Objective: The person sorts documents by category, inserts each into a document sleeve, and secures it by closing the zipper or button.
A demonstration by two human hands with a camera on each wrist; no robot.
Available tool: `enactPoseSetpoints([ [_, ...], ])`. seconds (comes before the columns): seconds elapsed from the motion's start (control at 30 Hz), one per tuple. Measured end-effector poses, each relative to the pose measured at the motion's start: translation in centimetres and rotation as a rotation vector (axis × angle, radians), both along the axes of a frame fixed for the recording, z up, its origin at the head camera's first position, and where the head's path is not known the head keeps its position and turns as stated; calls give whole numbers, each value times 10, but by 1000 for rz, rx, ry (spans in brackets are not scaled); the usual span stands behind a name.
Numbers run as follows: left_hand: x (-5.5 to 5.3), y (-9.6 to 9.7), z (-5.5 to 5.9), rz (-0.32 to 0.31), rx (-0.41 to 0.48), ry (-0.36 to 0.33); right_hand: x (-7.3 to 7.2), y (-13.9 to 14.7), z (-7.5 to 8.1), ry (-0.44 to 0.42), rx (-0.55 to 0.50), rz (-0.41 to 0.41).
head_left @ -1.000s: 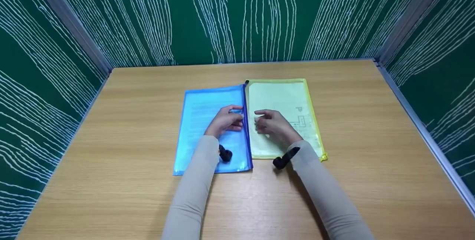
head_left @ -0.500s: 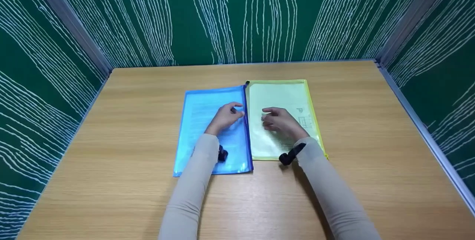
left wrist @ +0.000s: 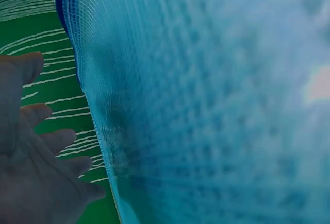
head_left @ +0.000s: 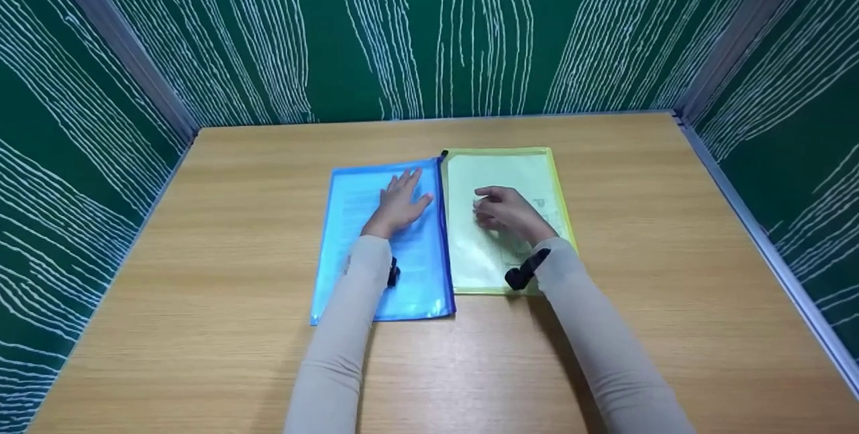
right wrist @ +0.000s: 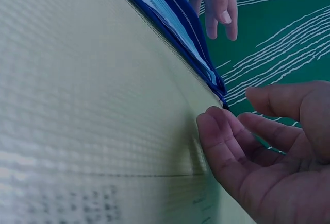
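A blue zip folder [head_left: 419, 273] lies flat on the table, its dark blue zip edge [head_left: 443, 239] along the right side. Printed lines show faintly through it. Over its upper half is my left hand [head_left: 397, 202], fingers straight and spread, holding nothing. To the right lies a yellow zip folder [head_left: 500, 166] with a pale sheet inside, its left edge overlapped by the blue one. My right hand [head_left: 510, 211] is over the yellow folder with loosely bent fingers. In the right wrist view, thumb and fingers [right wrist: 219, 147] stand apart with nothing between them.
Both folders rest on a wood-grain table [head_left: 221, 253]. Green panels [head_left: 463, 31] with white wavy lines stand behind and at both sides, joined by grey posts [head_left: 124, 38]. A black wrist camera [head_left: 527, 269] hangs at the right cuff.
My left hand has moved off the zip edge, up and left, and its fingers have spread out. The right hand has shifted slightly right, away from the zip. Both folders stay in place.
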State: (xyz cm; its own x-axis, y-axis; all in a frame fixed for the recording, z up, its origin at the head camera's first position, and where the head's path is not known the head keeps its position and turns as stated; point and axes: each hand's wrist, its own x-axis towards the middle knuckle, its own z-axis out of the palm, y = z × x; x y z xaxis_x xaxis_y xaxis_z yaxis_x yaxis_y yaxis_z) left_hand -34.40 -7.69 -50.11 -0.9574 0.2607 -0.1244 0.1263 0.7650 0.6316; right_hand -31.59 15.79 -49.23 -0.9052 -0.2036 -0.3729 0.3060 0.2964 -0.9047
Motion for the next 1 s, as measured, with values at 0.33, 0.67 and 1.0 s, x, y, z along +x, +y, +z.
enactPoseSetpoints([
  [0.33,-7,4,3,-12,-296,4,-20,-4,2,-14,37,13],
  [0.67,-14,0,2,-16,-349,-150,-40,-16,6,41,85,59],
  [1.0,-9,-3,1,-58,-373,-144,-60,-25,-2,106,186,62],
])
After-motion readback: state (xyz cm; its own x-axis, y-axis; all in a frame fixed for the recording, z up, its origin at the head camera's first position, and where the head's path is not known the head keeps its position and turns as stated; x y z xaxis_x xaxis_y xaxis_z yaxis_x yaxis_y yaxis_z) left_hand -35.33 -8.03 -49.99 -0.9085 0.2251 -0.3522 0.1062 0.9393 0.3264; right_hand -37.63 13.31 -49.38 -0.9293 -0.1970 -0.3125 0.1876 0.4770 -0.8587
